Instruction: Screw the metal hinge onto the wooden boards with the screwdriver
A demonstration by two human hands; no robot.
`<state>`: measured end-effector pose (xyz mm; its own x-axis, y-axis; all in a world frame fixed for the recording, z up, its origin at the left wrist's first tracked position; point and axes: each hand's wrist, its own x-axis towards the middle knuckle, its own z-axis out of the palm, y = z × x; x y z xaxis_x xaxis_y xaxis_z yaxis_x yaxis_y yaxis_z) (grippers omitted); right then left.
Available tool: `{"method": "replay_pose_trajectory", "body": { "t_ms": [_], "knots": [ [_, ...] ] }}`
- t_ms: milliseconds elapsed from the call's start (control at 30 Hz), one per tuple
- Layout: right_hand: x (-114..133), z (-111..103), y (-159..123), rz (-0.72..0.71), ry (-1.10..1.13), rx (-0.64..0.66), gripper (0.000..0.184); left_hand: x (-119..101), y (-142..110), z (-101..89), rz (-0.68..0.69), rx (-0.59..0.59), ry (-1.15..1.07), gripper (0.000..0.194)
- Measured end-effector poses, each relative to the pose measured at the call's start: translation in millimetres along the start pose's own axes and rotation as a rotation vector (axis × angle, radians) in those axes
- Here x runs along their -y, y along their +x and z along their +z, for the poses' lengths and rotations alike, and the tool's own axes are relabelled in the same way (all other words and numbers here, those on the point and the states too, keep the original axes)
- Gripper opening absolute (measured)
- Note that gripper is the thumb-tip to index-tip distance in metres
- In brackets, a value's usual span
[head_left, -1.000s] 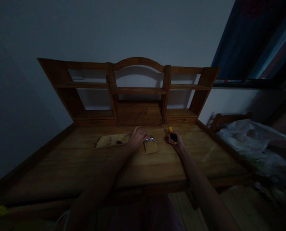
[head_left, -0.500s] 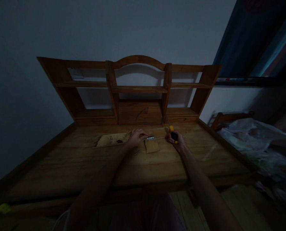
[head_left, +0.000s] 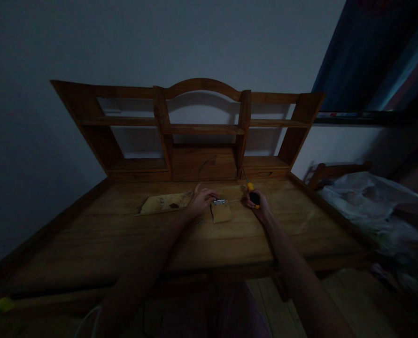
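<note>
In my right hand [head_left: 259, 205] is a screwdriver [head_left: 254, 196] with a yellow and black handle. Its thin shaft points up and away from me, apart from the work. My left hand [head_left: 202, 201] rests on the desk, fingers bent together at the left end of a small shiny metal hinge [head_left: 219, 202]. The fingertips are too dark to make out fully. Under the hinge lies a small square wooden piece [head_left: 221, 212]. A thin dark metal piece [head_left: 199, 222] lies just left of it, perhaps a screw.
A pale torn strip [head_left: 163, 203] lies on the wooden desk [head_left: 226, 244], left of my left hand. Along the back stands a wooden shelf unit [head_left: 205, 129] with drawers. Plastic bags [head_left: 367, 197] are heaped at the right. Something yellow [head_left: 5, 304] shows at lower left.
The view has shifted very slightly. My left fingers have moved a little at the hinge; the screwdriver stays in my right hand in nearly the same spot.
</note>
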<state>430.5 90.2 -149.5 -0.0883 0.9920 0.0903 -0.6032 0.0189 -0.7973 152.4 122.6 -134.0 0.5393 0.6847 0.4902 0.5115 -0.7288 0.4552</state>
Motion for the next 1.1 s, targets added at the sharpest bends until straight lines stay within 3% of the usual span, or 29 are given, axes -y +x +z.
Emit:
{"method": "replay_pose_trajectory", "body": {
  "t_ms": [267, 467, 633, 833, 1100],
  "knots": [
    [1, 3, -3, -0.012, 0.004, 0.008, 0.014, -3, 3, 1.3, -0.020, -0.087, 0.062, 0.009],
    [2, 4, -4, -0.010, -0.003, 0.020, 0.015, -5, 3, 4.4, -0.037, -0.163, 0.146, 0.016],
    [0, 2, -2, -0.010, -0.003, 0.025, 0.015, 0, 0, 1.9, 0.004, -0.137, 0.178, 0.011],
    [0, 1, -2, -0.008, -0.001, 0.033, 0.016, 2, -3, -0.5, 0.108, -0.053, 0.199, 0.024],
    [-1, 1, -2, -0.006, 0.010, 0.022, 0.015, 10, -1, 5.8, 0.154, -0.056, 0.320, 0.028]
  ]
}}
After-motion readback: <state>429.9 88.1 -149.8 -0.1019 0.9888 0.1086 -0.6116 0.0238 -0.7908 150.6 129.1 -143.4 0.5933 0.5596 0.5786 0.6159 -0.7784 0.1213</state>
